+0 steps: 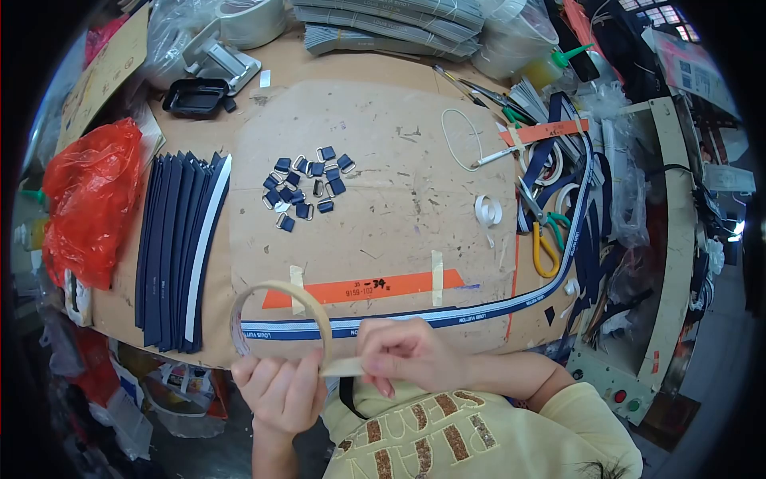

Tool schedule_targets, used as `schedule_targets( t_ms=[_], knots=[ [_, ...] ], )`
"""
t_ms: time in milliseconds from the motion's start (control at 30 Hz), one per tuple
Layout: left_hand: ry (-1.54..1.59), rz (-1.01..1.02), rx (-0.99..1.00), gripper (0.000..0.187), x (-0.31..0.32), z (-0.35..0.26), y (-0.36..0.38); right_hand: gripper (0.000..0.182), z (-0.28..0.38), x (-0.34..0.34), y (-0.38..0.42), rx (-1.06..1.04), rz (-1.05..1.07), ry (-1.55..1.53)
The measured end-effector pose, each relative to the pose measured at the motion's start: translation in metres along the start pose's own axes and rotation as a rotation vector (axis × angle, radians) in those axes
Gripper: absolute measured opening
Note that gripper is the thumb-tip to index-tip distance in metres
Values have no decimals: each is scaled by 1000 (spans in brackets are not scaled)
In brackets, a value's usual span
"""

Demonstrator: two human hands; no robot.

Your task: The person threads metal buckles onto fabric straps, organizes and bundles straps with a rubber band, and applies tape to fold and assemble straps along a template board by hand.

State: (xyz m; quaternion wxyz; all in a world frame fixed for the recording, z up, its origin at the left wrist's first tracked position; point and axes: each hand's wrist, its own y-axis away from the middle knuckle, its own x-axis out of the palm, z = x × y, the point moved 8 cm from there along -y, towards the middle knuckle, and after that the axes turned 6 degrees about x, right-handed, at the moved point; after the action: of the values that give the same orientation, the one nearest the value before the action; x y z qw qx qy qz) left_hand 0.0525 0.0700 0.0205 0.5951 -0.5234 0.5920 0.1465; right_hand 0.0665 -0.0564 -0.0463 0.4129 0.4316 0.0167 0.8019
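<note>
My left hand (281, 389) grips a roll of masking tape (322, 310) by its lower edge, holding it upright over the table's front edge. A short strip of tape (343, 367) stretches from the roll to my right hand (408, 354), whose thumb and fingers pinch its end. Just beyond both hands a navy and white lettered strap (351, 327) runs along the table and curves up at the right. Behind it lies an orange paper template (363, 289), held by two pieces of tape (437, 278).
Small navy tabs with metal rings (299, 188) lie mid-table. Stacked navy strips (179, 251) and a red plastic bag (92, 203) are on the left. Yellow-handled scissors (546, 254), a white ribbon coil (488, 211) and a pencil (495, 156) lie right. Grey bundles (391, 28) stand at the back.
</note>
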Motion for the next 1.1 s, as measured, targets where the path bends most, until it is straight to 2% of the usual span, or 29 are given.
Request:
schedule_targets(
  t_ms=[133,300,367,400,500,533,567,600,700,733,800,867,900,967,1033,1100],
  knots=[
    [155,-58,-77,16,-19,-3,-4,8,18,15,10,-60,58,181],
    [278,-32,-186,16,-19,3,-4,8,31,18,12,-186,64,381],
    [214,-15,-135,17,-22,-4,-4,10,36,21,15,-207,83,484],
    [-158,-219,-497,17,-49,36,22,10,33,5,20,-205,80,481],
    [-380,-543,-663,22,-123,117,83,9,38,-77,41,-195,-358,414],
    [-229,-566,-723,23,-108,98,62,9,38,-87,44,-119,-439,348],
    [84,-542,-644,22,-77,91,57,9,37,-81,42,-108,-440,337],
    [76,-544,-644,22,-58,93,50,9,41,-68,30,-85,-382,449],
    [-230,-74,-239,38,15,84,-17,8,50,-50,10,-110,-304,643],
    [-221,-79,-241,38,25,84,-23,7,59,-47,6,-145,-272,749],
    [-112,-117,-300,41,37,83,-28,5,68,-38,4,-201,-201,958],
    [105,-323,-389,43,19,67,-15,5,76,-37,-1,-182,-168,1014],
    [490,-273,-473,46,23,57,-9,4,74,-34,-3,-163,-138,1045],
    [979,-64,-590,44,50,24,0,4,69,-28,-10,-120,-62,1110],
    [1121,49,-852,37,69,13,19,4,64,-27,-16,-35,0,1054],
    [1191,26,-896,36,74,10,42,5,52,-26,-20,120,84,932]
  ],
)
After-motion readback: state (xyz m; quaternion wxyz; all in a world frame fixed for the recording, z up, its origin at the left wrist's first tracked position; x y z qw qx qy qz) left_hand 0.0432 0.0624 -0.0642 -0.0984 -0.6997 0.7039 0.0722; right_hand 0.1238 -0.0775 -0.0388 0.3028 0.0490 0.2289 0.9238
